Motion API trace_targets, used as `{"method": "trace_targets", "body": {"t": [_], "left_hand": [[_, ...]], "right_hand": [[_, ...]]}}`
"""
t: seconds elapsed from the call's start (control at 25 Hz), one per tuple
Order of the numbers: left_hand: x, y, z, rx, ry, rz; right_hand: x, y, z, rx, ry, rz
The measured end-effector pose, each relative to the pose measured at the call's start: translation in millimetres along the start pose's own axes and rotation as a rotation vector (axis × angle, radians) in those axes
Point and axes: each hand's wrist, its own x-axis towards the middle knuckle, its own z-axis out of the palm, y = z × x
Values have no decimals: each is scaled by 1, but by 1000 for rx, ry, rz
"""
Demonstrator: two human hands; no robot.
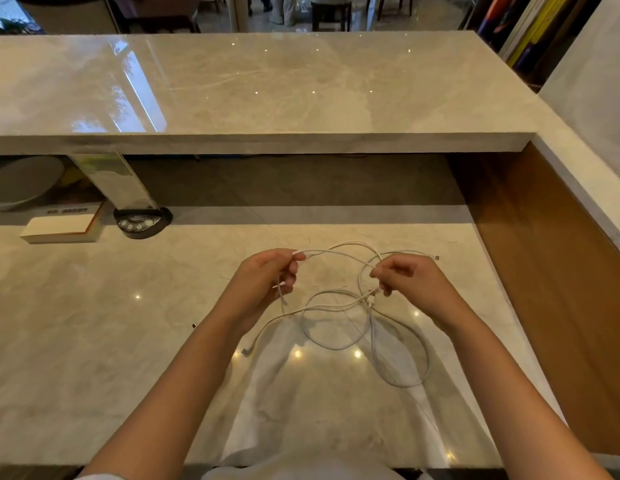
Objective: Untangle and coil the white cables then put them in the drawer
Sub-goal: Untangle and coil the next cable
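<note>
Pinching separate strands of the white cables (336, 306), the left hand (267, 282) at 9 o'clock and the right hand (410, 284) at 3 lift them apart, probably to expose crossings; slack loops trail toward 6 on the worktop (94, 323).

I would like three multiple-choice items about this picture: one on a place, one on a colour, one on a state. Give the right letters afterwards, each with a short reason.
1. Where do the loose cable loops lie?
A. on the lower counter
B. on the upper ledge
C. in a drawer

2. What colour are the cables?
A. black
B. white
C. red

3. What is the left hand doing?
A. resting flat
B. pointing
C. pinching a cable

Answers:
1 A: the white cables loop over the lower counter.
2 B: every strand looks white.
3 C: the left hand pinches a strand, as does the right hand.
</note>
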Motion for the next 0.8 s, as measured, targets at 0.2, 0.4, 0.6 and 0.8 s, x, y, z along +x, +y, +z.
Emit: {"method": "trace_targets", "body": {"t": [0.2, 0.4, 0.6, 0.8], "left_hand": [[-2, 4, -13, 552, -193, 118], [-2, 4, -31, 698, -173, 256], [-3, 12, -23, 316, -9, 281], [4, 17, 17, 465, 48, 348]], "right_hand": [[14, -17, -12, -143, 360, -149], [19, -20, -37, -223, 765, -155], [10, -4, -15, -632, 613, -7], [-14, -32, 31, -601, 68, -180]]}}
